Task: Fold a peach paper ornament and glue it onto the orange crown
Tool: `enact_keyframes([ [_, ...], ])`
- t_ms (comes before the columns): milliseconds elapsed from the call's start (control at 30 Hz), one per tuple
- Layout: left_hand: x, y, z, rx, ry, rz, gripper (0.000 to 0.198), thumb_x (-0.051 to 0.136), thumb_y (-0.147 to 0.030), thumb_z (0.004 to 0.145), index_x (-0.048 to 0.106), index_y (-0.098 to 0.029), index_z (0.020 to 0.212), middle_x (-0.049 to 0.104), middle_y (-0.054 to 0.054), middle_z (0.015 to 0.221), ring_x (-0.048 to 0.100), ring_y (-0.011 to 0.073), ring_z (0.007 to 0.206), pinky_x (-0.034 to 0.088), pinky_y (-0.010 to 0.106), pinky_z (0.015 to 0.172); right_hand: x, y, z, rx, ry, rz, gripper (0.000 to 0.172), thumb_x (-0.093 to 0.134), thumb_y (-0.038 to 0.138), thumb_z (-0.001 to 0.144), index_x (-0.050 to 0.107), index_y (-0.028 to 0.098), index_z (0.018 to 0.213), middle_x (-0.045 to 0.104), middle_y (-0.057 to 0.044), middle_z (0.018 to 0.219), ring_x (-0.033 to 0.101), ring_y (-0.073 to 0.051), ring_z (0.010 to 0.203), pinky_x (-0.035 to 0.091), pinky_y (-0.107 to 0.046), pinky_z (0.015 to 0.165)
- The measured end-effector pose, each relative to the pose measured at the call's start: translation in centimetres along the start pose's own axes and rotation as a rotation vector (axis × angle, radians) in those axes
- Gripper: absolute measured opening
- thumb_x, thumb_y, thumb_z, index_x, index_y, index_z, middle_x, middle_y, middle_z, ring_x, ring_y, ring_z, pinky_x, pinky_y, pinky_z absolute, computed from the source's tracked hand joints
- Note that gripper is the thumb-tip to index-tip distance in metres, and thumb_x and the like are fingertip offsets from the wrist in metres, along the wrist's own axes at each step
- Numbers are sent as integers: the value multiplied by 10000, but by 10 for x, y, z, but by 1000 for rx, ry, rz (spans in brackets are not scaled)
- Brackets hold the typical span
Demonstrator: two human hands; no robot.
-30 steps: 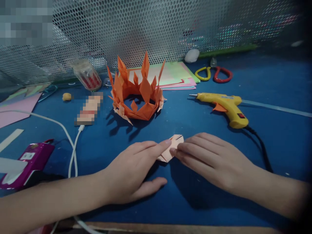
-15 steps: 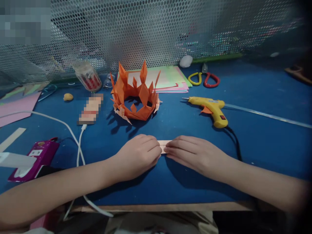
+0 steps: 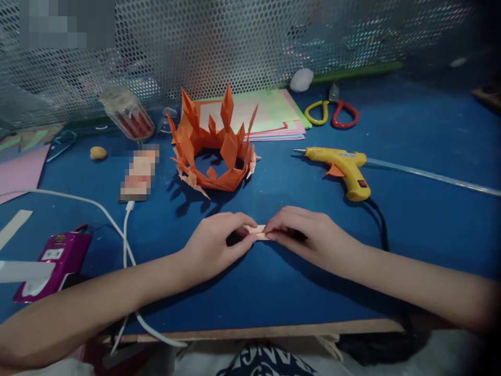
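A small pale peach strip of folded paper lies low over the blue table, between my two hands. My left hand pinches its left end between thumb and fingers. At the other end, my right hand has its fingertips closed on the strip; only the middle part of the paper shows. Just beyond my hands stands an orange folded-paper crown with upright points and a few pale peach pieces on its sides. A yellow glue gun lies to the right, its clear glue stick trailing rightward.
Behind the crown are stacked coloured paper sheets and red-and-yellow-handled scissors. A jar leans at the back left, before a perforated metal screen. On the left lie a purple power strip, a white cable and a pixelated rectangular item.
My fingers have shifted from lying flatter over the paper to arched pinches at its ends, thumbs now showing. The camera view has tilted slightly. The crown and glue gun stay in place.
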State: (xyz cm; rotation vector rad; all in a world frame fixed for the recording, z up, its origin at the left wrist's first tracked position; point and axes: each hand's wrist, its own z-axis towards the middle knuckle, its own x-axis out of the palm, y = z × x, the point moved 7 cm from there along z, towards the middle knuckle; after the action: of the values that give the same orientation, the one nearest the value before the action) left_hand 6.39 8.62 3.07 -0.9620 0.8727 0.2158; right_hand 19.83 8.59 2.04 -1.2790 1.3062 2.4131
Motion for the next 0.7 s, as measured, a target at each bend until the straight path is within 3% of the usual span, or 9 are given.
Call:
enact_keyframes([
  [233, 8, -4, 0, 48, 43, 53, 104, 545, -109, 882, 637, -150, 858, 644, 16, 750, 561, 151, 761, 476, 269, 733, 0, -1, -1, 17, -20, 47, 136, 528, 163, 910, 653, 175, 857, 588, -27, 734, 560, -113, 661, 445, -209, 574],
  [467, 9, 0, 0, 21, 51, 81, 134, 547, -118, 874, 674, -144, 837, 587, 34, 758, 547, 163, 776, 491, 279, 719, 1, -3, -4, 129, -18, 66, 234, 446, 92, 898, 652, 197, 859, 575, -28, 743, 559, -131, 699, 434, -232, 596],
  [600, 7, -7, -2, 175, 25, 96, 137, 530, -111, 892, 665, -123, 872, 651, 67, 889, 575, 160, 847, 503, 279, 787, 1, -1, -2, 151, 23, 111, 242, 434, 72, 877, 626, 205, 942, 592, -18, 769, 561, -127, 714, 443, -232, 623],
  [700, 10, -16, -4, 328, 44, 258, 187, 473, -117, 924, 658, -103, 899, 684, 76, 868, 601, 180, 832, 512, 301, 754, 2, -6, -1, 229, 38, 160, 217, 479, 91, 852, 583, 203, 1006, 556, 17, 703, 533, -112, 628, 431, -215, 561],
])
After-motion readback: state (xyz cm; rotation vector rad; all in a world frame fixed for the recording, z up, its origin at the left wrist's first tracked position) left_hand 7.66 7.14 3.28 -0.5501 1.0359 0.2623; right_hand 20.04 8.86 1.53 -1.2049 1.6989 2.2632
